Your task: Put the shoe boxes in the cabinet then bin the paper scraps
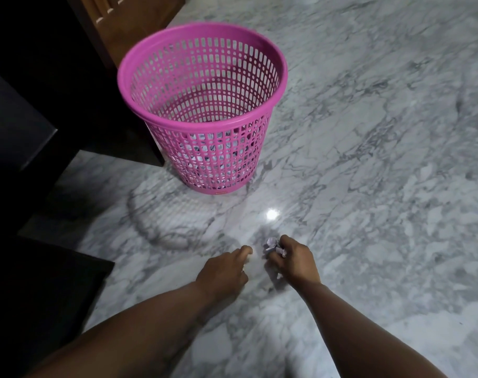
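A pink mesh waste basket (202, 105) stands upright on the marble floor, with crumpled paper visible through its lower wall. In front of it, low over the floor, my right hand (293, 259) is closed around a crumpled paper scrap (272, 245) that pokes out between its fingers. My left hand (227, 268) hovers just to the left of it with fingers curled; whether it holds anything is hidden. No shoe boxes are in view.
Dark furniture (27, 132) fills the left side, and a wooden door or panel (128, 20) rises behind the basket. The grey-veined marble floor (368, 159) spreads out to the right, with a bright light reflection near my hands.
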Motion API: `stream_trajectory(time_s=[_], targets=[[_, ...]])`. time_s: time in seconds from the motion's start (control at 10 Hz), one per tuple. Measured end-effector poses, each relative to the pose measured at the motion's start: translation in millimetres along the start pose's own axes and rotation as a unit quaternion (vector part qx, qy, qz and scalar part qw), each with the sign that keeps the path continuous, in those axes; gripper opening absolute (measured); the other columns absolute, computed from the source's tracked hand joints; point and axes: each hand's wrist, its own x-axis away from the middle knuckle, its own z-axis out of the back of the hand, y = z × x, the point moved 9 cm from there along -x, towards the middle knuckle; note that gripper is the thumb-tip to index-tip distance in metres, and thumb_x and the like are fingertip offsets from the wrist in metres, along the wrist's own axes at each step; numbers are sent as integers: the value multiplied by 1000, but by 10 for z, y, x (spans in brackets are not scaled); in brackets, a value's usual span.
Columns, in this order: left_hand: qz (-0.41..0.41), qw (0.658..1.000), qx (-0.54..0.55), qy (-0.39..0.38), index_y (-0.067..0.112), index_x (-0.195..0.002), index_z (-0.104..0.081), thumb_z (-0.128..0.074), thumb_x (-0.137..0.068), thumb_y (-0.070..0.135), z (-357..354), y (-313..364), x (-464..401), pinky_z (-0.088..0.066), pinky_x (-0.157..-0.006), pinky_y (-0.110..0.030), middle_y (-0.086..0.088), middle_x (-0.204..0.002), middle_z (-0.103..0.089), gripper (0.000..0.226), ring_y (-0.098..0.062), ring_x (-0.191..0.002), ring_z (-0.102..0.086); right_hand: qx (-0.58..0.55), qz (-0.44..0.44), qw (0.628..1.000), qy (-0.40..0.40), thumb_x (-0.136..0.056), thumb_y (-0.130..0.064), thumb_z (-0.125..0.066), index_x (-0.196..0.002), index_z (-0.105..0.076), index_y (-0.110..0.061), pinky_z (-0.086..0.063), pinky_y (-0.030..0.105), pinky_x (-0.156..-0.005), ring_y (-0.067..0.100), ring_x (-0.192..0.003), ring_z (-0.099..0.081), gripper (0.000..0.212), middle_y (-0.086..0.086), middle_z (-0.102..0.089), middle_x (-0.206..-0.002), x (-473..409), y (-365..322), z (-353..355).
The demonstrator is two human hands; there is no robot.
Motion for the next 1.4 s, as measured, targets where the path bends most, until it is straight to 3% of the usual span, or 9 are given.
stream_trajectory(time_s=[0.1, 0.3, 0.5, 0.7, 0.9, 1.0, 1.1, 1.2, 1.4], targets=[[4, 999, -31, 7, 32, -115, -45, -48, -84, 29, 20, -46, 27, -42, -75, -35, 7, -114, -59, 32, -27, -101, -62, -2, -16, 1000, 12, -83, -40, -75, -66, -38, -29, -37, 23, -51, 6, -59, -56, 42, -9, -58, -61, 11, -57, 72], [12, 999, -26, 24, 25, -99, -53, -49, -82, 34, 159, -43, -9, -39, -72, -32, 5, -104, -58, 20, -25, -93, -59, -164, -37, 984, 50, -86, -20, -72, -66, -42, -18, -54, 34, -49, 17, -48, -65, 36, -7, -63, -55, 41, -247, 212], [11, 979, 141, 150, 24, -67, -45, -50, -74, 29, 935, 310, -128, -37, -61, -30, 6, -66, -48, 10, -22, -69, -54, -351, 5, 917, 188, -87, -3, -70, -69, -35, 0, -45, 24, -45, 24, -42, -54, 40, 12, -43, -57, -338, -966, 1090], [-41, 893, 295, 336, 27, -59, -51, -51, -77, 16, 2645, 665, -70, -41, -50, -29, 10, -51, -50, 22, -8, -52, -48, -433, 203, 834, 274, -90, -13, -74, -68, -32, -14, -39, 27, -42, 17, -46, -45, 47, 16, -44, -60, -563, -2396, 2477], [-116, 737, 252, 616, 24, -70, -49, -48, -85, 6, 4546, 539, 217, -36, -66, -18, 14, -65, -44, 23, 6, -66, -44, -316, 324, 849, 275, -87, -20, -69, -71, -40, -29, -40, 28, -54, 2, -55, -46, 35, -13, -48, -62, -837, -3585, 2793], [-67, 758, 179, 624, 31, -73, -50, -51, -88, 14, 4785, 336, 19, -43, -69, -22, 13, -72, -53, 23, 2, -73, -50, -213, 300, 906, 212, -92, -23, -70, -83, -50, -26, -55, 29, -63, 2, -70, -68, 22, -9, -69, -81, -1089, -3836, 2475], [90, 917, 81, 379, 16, -115, -61, -65, -91, 20, 4451, 2, -593, -54, -82, -35, -9, -109, -66, 25, -21, -98, -64, 69, 217, 971, 70, -92, -34, -72, -125, -59, -16, -52, 33, -91, 28, -116, -67, 39, 11, -69, -128, -1402, -3809, 1972], [189, 967, -61, 157, 19, -144, -42, -75, -88, 28, 3931, -201, -811, -49, -94, -39, -11, -135, -58, 66, -35, -119, -59, 215, 164, 958, -95, -95, -29, -72, -147, -49, -5, -44, 34, -102, 33, -131, -55, 62, 18, -57, -145, -1417, -3640, 1558], [173, 965, -96, 172, 22, -120, -61, -70, -88, 30, 3771, -319, -976, -57, -85, -42, -3, -107, -67, 34, -29, -95, -66, 301, 194, 931, -70, -100, -21, -62, -134, -65, -12, -43, 27, -90, 30, -119, -63, 36, 14, -67, -131, -1459, -3620, 1483]])
